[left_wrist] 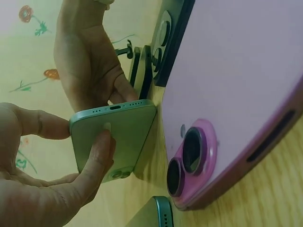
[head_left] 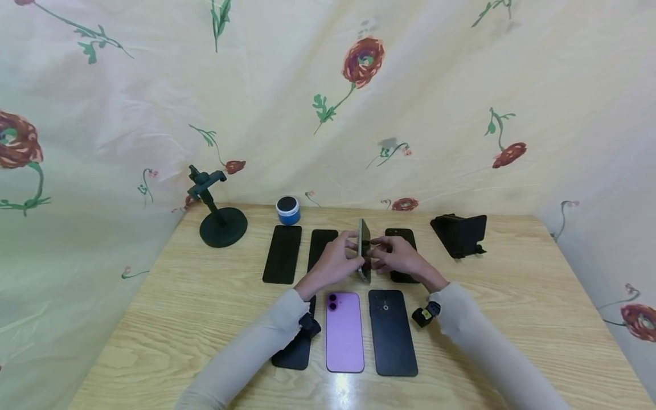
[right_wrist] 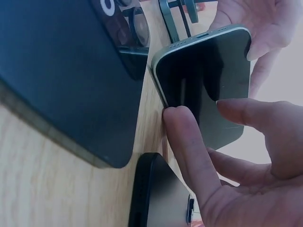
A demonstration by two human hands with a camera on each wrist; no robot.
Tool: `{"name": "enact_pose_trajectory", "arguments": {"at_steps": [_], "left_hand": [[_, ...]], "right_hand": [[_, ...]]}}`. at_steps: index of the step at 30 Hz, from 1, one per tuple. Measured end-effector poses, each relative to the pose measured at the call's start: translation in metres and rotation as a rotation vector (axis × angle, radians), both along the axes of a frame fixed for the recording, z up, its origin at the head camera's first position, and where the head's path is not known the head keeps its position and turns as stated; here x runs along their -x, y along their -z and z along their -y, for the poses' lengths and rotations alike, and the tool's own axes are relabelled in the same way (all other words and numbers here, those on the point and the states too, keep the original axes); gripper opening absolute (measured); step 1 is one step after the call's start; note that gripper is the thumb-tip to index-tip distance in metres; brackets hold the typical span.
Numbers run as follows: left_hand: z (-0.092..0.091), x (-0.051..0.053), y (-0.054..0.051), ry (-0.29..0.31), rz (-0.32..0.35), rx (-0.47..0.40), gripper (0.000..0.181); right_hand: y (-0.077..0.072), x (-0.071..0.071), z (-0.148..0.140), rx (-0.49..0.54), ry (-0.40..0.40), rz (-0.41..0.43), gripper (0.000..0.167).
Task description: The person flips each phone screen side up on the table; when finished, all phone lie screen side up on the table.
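A pale green smartphone (head_left: 364,270) stands edge-on between the two hands, its port end toward the wrist cameras. The left hand (left_wrist: 45,170) grips it, with the thumb on the back and a finger at the far edge. On the other side, the right hand (right_wrist: 246,161) has its fingers fairly straight at the dark screen and lower edge. A purple phone (head_left: 344,336) and a dark blue phone (head_left: 393,336) lie back up in front. Under the left forearm another dark phone (head_left: 292,353) is partly hidden.
Behind are black phones: one at the left (head_left: 282,254), one partly covered by the left hand (head_left: 321,242), one behind the right hand (head_left: 407,234). A round-based stand (head_left: 223,226), a blue-and-white jar (head_left: 288,210) and a black folding stand (head_left: 461,234) line the back.
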State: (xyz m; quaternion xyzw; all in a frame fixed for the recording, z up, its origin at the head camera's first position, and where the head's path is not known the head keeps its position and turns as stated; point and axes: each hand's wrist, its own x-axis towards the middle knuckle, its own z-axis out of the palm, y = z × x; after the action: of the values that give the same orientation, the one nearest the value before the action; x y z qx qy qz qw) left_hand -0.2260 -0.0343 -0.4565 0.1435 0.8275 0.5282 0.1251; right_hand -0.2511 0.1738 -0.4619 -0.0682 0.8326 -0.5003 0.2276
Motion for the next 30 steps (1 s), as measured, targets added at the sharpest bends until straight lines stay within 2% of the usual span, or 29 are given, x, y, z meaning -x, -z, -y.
{"name": "enact_pose_trajectory", "arguments": {"at_steps": [11,18,25,30], "left_hand": [[0.012,-0.002,0.000,-0.047,-0.013,0.074,0.058],[0.017,-0.002,0.001,-0.063,0.038,0.133,0.058],[0.017,-0.003,0.003,-0.048,0.079,0.198,0.061],[0.014,-0.003,0.004,-0.041,0.087,0.251,0.063]], "right_hand": [[-0.001,-0.004,0.001,-0.089,-0.027,-0.052,0.062],[-0.004,-0.006,0.003,-0.154,-0.013,-0.074,0.070],[-0.003,-0.009,0.004,-0.175,-0.004,-0.095,0.077],[-0.003,-0.010,0.006,-0.249,-0.002,-0.155,0.079]]}}
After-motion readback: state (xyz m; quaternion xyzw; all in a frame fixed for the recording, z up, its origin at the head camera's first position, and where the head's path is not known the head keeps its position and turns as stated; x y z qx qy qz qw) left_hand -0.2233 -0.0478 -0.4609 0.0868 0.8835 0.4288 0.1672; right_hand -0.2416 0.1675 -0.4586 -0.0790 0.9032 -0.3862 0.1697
